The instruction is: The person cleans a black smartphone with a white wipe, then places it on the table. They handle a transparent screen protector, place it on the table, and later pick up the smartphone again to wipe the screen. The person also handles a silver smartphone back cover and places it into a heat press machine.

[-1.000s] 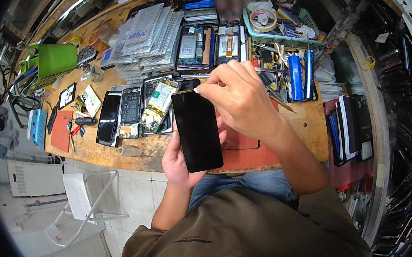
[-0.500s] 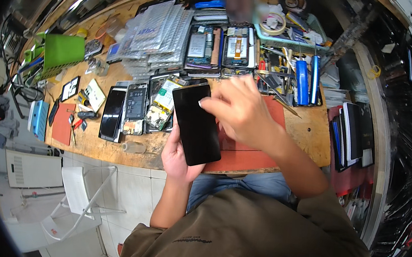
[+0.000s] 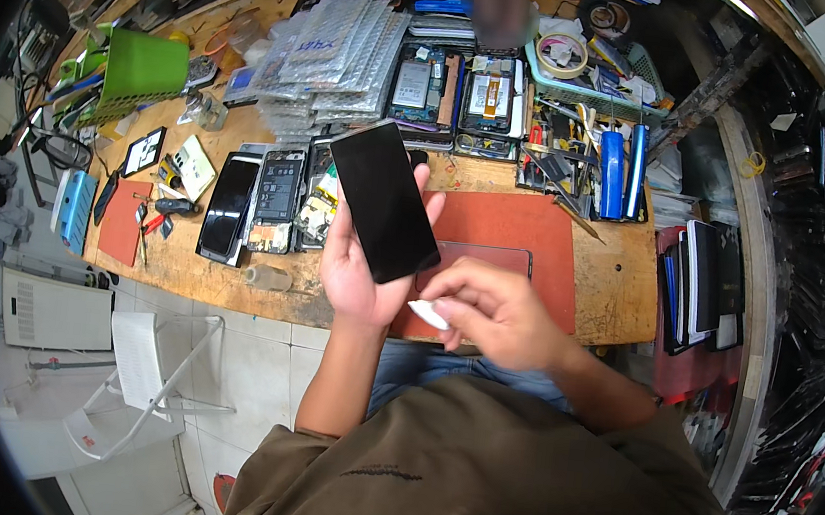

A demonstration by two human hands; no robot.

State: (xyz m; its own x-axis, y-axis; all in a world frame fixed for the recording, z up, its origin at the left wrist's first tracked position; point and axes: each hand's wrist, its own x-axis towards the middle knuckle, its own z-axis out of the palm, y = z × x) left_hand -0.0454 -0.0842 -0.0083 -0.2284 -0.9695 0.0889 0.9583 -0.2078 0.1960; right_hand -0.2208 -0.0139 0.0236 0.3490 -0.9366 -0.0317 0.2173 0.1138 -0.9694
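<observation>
Leftward, dark phone [image 3: 230,206] laid on tabletop [image 3: 620,289] beside opened phone [image 3: 280,188]. Black-screened handset [image 3: 384,209] held above tabletop in left hand [image 3: 357,290], gripped between thumb and fingers [image 3: 434,205], fingertips showing past right edge. White wad [image 3: 430,314] pinched by fingers of right hand [image 3: 492,311], apart from handset, near its lower edge. Red mat [image 3: 507,222] spread on tabletop, blue cylinders [image 3: 610,173] placed farther right.
</observation>
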